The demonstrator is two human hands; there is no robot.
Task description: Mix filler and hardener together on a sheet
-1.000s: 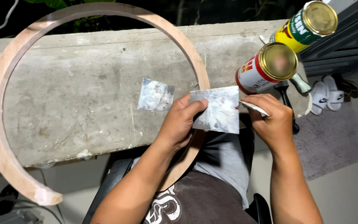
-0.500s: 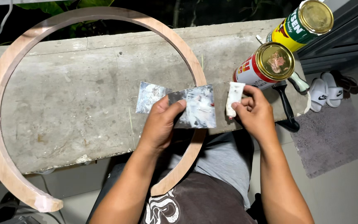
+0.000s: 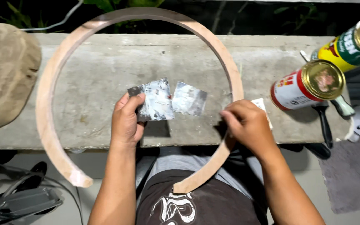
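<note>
Concrete ledge (image 3: 84, 121), wooden hoop (image 3: 46, 121), foil square (image 3: 189, 98), two cans (image 3: 307, 85)

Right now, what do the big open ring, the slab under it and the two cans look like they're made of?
The ring looks like bare, unfinished wood: pale, matte, with cut ends. The slab looks like rough concrete, grey and mottled. The two cans seem metal, judging by their shiny gold lids. The left hand holds a grey, smeared square sheet; its material is unclear.

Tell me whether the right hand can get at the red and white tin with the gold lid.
Probably yes: the right hand rests just beside the red and white tin on the concrete slab, with only a small white piece between them.
</note>
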